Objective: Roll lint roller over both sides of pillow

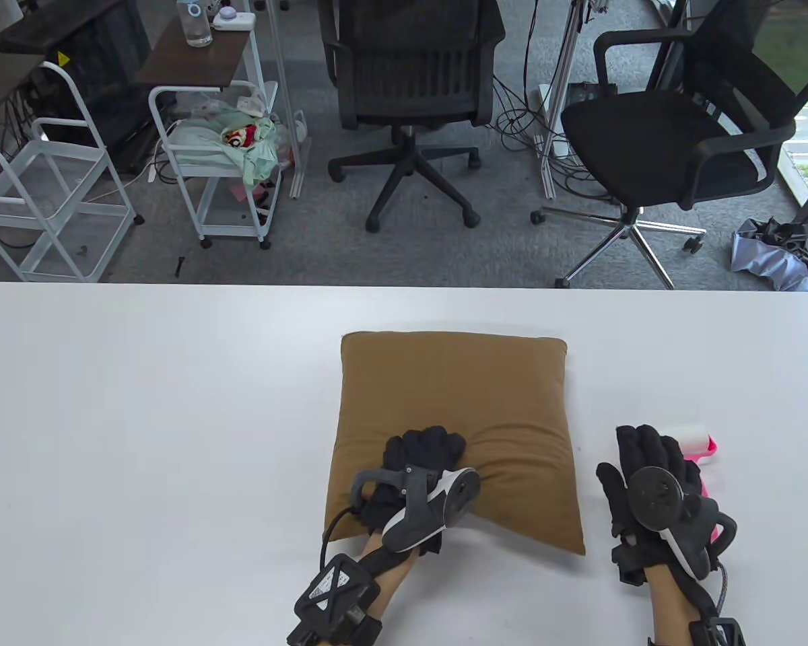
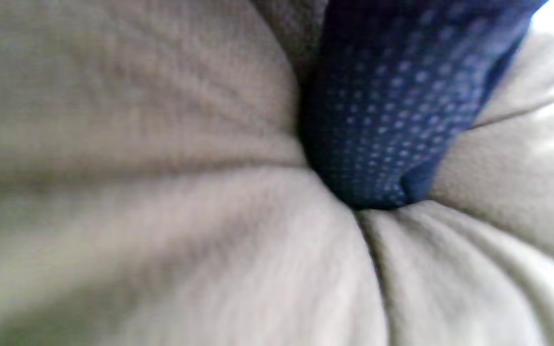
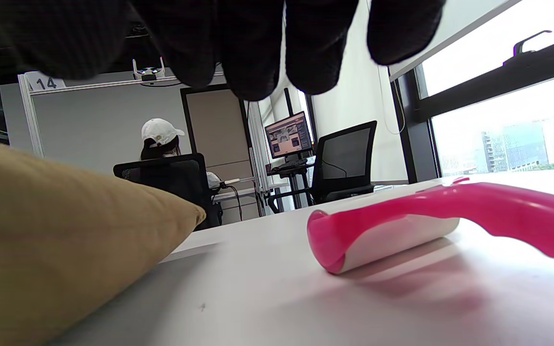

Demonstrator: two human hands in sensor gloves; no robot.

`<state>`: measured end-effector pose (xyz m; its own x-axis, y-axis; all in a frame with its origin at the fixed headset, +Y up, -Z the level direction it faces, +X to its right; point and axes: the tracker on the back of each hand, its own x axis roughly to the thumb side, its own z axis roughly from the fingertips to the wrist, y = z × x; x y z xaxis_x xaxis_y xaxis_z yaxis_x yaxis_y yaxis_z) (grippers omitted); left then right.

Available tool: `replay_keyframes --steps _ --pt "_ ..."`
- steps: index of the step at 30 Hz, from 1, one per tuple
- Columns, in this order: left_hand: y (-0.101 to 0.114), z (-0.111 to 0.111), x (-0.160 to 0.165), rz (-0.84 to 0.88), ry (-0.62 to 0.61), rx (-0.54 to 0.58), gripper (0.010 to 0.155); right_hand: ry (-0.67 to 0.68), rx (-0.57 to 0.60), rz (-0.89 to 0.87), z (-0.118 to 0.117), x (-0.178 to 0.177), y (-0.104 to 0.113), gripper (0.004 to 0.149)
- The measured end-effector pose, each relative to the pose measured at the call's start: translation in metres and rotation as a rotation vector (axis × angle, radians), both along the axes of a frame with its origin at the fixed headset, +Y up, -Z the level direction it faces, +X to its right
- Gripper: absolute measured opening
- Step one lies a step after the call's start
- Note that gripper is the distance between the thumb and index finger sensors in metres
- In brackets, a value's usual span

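A mustard-brown square pillow (image 1: 454, 404) lies flat on the white table (image 1: 141, 417). My left hand (image 1: 423, 457) presses down on its near half and dents the fabric; in the left wrist view a gloved finger (image 2: 392, 105) sinks into the pillow (image 2: 161, 192). A pink lint roller (image 1: 695, 444) with a white roll lies on the table to the right of the pillow, half hidden under my right hand (image 1: 646, 464). In the right wrist view the roller (image 3: 402, 226) lies below my spread fingers (image 3: 258, 48), which are open and hover above it without touching. The pillow's corner (image 3: 65, 230) is on the left.
Two black office chairs (image 1: 411, 87) (image 1: 680, 128) and white wire carts (image 1: 222, 155) stand on the floor beyond the table's far edge. In the right wrist view a person in a white cap (image 3: 159, 137) sits in the background.
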<state>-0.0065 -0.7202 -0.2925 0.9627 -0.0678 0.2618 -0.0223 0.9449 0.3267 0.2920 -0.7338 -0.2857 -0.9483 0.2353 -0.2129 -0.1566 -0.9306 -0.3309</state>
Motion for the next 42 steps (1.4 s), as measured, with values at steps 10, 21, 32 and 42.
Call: replay_keyframes --steps 10,21,32,42 --pt "-0.011 0.012 -0.021 0.008 -0.105 -0.325 0.089 0.017 -0.021 0.009 -0.002 -0.005 -0.003 0.064" --pt "0.003 0.001 -0.107 0.274 0.049 -0.394 0.095 0.025 -0.040 0.014 -0.002 -0.008 -0.003 0.064" --pt "-0.048 -0.001 -0.119 0.374 0.079 -0.467 0.087 0.032 -0.074 0.045 -0.003 -0.012 -0.009 0.064" --pt "-0.055 -0.002 -0.117 0.371 0.088 -0.477 0.086 -0.122 -0.118 0.061 -0.012 0.006 0.001 0.065"
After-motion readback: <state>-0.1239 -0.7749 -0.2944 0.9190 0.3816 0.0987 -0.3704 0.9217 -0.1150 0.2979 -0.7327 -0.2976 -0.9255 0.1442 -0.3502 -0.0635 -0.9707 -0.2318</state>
